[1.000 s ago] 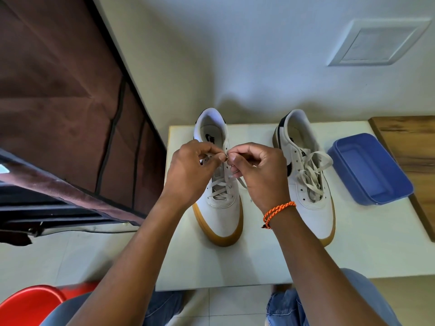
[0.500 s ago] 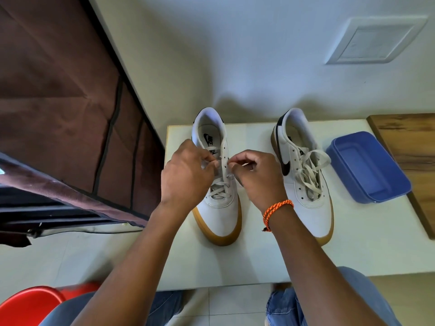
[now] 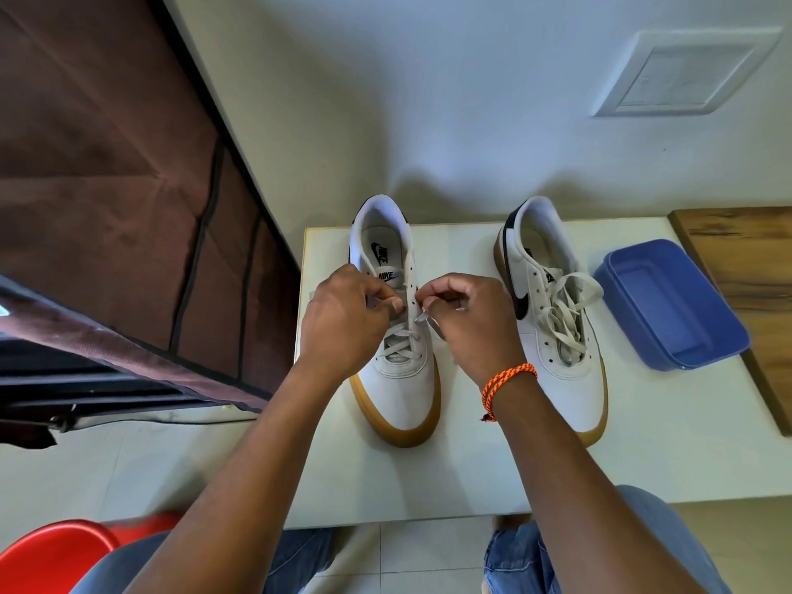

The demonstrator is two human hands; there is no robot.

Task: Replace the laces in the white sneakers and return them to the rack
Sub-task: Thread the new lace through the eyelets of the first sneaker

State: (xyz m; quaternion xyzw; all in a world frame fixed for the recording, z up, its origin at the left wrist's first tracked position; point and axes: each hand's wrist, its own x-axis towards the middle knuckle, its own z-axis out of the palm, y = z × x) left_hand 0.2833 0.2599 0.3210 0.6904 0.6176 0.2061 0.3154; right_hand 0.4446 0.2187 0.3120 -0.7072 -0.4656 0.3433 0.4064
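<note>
Two white sneakers with gum soles stand toes toward me on a white table (image 3: pixel 643 456). The left sneaker (image 3: pixel 403 379) is laced only over its lower eyelets. My left hand (image 3: pixel 343 323) pinches the lace (image 3: pixel 400 338) at the shoe's left eyelet row, fingers curled. My right hand (image 3: pixel 471 323), with an orange cord on the wrist, pinches the other lace end (image 3: pixel 422 317) just right of the tongue. The right sneaker (image 3: pixel 553 319) has a black swoosh and loose laces piled on its tongue.
A blue plastic tub (image 3: pixel 673 306) sits right of the right sneaker, beside a wooden surface (image 3: pixel 745 255). A brown fabric shoe rack cover (image 3: pixel 111 207) fills the left. A red stool (image 3: pixel 51 555) is at the lower left. The wall rises behind the table.
Both hands have slid down from the tongue's top toward the middle eyelets and drawn slightly apart, still pinching the lace ends. The sneakers have stayed in place.
</note>
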